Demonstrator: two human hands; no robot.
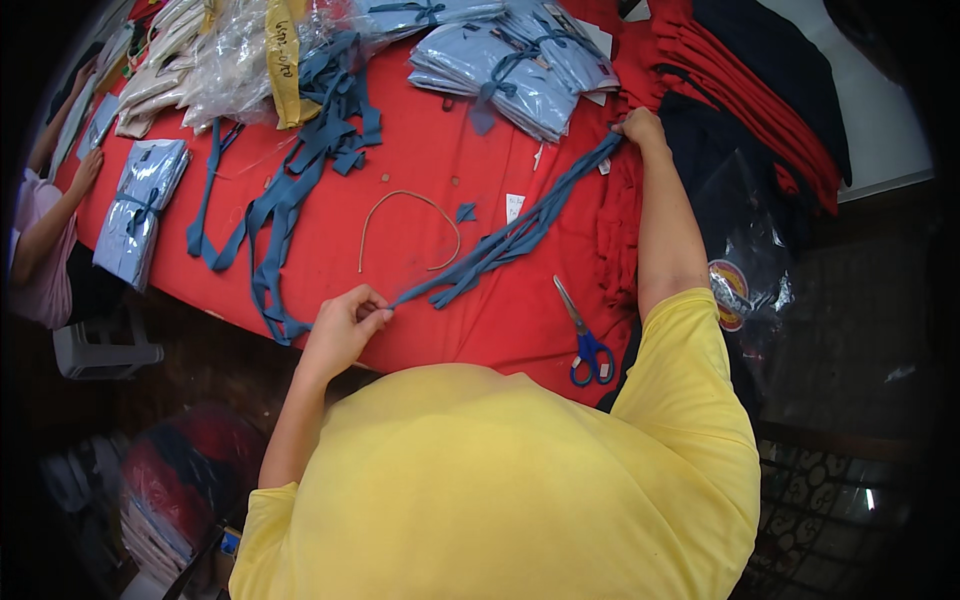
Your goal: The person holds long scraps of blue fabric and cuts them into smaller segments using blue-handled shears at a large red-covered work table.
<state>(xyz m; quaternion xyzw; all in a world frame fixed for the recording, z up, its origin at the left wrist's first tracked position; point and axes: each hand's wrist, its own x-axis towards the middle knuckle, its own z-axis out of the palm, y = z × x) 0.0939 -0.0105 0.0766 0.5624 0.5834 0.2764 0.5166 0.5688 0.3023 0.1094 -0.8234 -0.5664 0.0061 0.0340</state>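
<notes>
Several blue fabric strips [520, 232] stretch in a loose bundle across the red-covered table. My right hand [641, 130] is closed around their far end, beside the stacked red garments. Near the front edge, my left hand [352, 322] pinches a blue strip between thumb and fingers. From that hand the strip runs on to the left, into a long tangled pile of blue strips [285, 200]. Blue-handled scissors [588, 345] lie with blades parted to the right of the bundle. Between the pile and the bundle rests a thin tan cord [410, 195], curved into an arc.
Bagged light-blue shirts [500, 75] tied with blue strips are stacked at the back; another tied shirt packet [140, 210] lies left. Red and dark garments [750, 90] pile up at right. A co-worker's hand [88, 168] is at far left, above a grey stool [100, 345].
</notes>
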